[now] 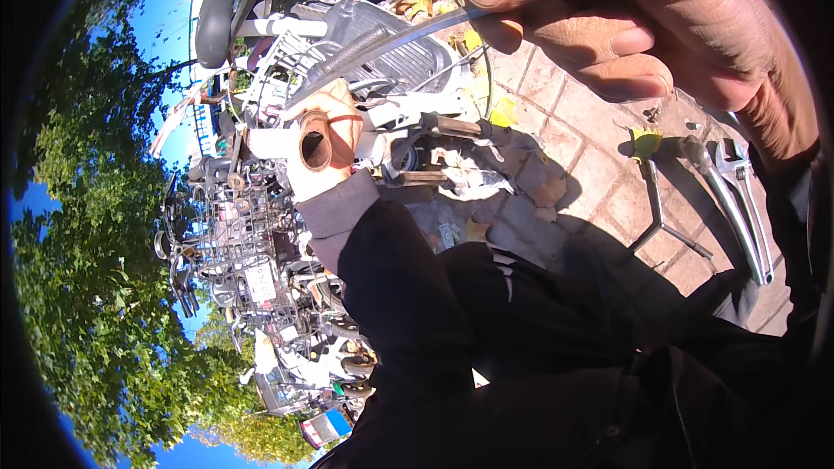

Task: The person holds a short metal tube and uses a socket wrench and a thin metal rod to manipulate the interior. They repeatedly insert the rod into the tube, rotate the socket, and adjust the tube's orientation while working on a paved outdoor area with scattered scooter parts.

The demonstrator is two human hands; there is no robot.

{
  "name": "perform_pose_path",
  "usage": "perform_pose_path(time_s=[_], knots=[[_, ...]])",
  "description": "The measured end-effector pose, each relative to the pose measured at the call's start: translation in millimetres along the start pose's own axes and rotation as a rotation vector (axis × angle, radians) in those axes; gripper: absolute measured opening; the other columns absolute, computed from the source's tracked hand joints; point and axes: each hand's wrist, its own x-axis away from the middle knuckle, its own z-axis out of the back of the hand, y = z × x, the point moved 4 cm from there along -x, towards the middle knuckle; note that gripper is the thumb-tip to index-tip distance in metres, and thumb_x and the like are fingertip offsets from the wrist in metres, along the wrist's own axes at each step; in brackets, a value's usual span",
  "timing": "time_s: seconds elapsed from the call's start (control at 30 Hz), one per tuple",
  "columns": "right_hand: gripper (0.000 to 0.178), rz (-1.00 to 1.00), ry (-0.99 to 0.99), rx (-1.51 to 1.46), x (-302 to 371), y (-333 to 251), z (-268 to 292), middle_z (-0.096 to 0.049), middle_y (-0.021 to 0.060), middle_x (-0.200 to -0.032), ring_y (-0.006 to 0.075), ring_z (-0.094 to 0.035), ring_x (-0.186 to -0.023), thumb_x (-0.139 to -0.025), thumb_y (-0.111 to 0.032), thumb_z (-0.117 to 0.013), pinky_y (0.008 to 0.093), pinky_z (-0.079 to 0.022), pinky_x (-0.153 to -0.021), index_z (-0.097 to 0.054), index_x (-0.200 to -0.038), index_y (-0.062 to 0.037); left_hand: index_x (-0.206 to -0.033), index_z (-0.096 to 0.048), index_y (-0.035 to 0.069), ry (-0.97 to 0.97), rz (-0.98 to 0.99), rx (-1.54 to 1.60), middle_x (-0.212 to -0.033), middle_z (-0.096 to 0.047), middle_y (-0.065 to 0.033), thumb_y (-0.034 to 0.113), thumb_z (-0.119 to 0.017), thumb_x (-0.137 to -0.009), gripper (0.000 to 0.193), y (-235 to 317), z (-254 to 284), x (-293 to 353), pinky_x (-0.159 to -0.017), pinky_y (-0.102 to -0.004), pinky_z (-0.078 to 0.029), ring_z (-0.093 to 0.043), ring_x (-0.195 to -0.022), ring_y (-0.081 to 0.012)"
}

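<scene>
My right hand [625, 30], large at the top right, is closed with thumb and fingers pinched on a long thin metal rod [421, 32]. The rod slants down and left, smooth and shiny near the fingers and dark and rough further along. Its far end lies above the open, rusty brown mouth of a tube [315, 146] on a white vehicle frame [271, 142]. My left hand [346, 113] is brightly lit and wrapped round the frame just behind this mouth. Most of its fingers are hard to make out in the glare. The rod and the mouth appear apart.
An adjustable wrench [749, 204], another silver-handled tool [728, 201] and a three-armed wrench [658, 219] lie on brick paving [556, 135]. A grey ribbed footboard [404, 56], a black saddle [214, 29], wire baskets [243, 234] and parked two-wheelers crowd the left. Trees [95, 252] stand beyond.
</scene>
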Motion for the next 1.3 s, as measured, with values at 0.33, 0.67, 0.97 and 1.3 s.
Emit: perform_pose_path(time_s=[0.33, 0.67, 0.97, 1.3], knots=[[0.017, -0.098, 0.121, -0.073, 1, -6, -4, -0.051, 0.0011, -0.065, 0.0074, -0.047, -0.051, -0.1, -0.015, -0.063, 0.0221, -0.042, -0.046, -0.063, -0.098, 0.0017, -0.08, -0.057, 0.002, -0.051, -0.034, -0.041, -0.073, -0.053, -0.0115, -0.01, -0.061, -0.081, 0.012, 1, 2, -4, -0.047, -0.0378, -0.059, -0.06, -0.059, -0.0236], [0.031, 0.266, 0.344, 0.413, -5, 8, 15, -0.055, 0.0007, -0.067, 0.008, -0.051, -0.057, -0.098, -0.029, -0.071, 0.0266, -0.041, -0.051, -0.065, -0.093, 0.0014, -0.091, -0.052, 0.002, -0.295, -0.013, -0.282, -0.087, -0.055, -0.0072, -0.004, -0.062, -0.086, 0.013, -25, 3, -5, -0.058, -0.0231, -0.055, -0.055, -0.069, -0.0108], [0.033, 0.629, 0.649, 0.914, -11, 59, 34, -0.055, 0.0031, -0.092, 0.0112, -0.052, -0.085, -0.108, -0.033, -0.054, 0.0268, -0.045, -0.079, -0.055, -0.114, -0.0005, -0.1, -0.053, 0.006, 0.024, 0.115, -0.3, -0.082, -0.06, -0.007, 0.034, -0.043, -0.104, 0.03, -33, 142, -101, -0.073, -0.0419, -0.053, -0.064, -0.078, -0.0207], [0.033, 0.382, 1.021, 1.042, 38, 104, 92, -0.061, 0.0133, -0.069, 0.0265, -0.063, -0.062, -0.107, -0.03, -0.053, 0.0391, -0.048, -0.059, -0.047, -0.093, -0.0017, -0.113, -0.063, -0.004, 0.241, -0.053, -0.91, -0.102, -0.069, -0.0174, 0.028, -0.034, -0.107, 0.044, -139, 313, -119, -0.081, -0.039, -0.06, -0.069, -0.093, -0.0266]])
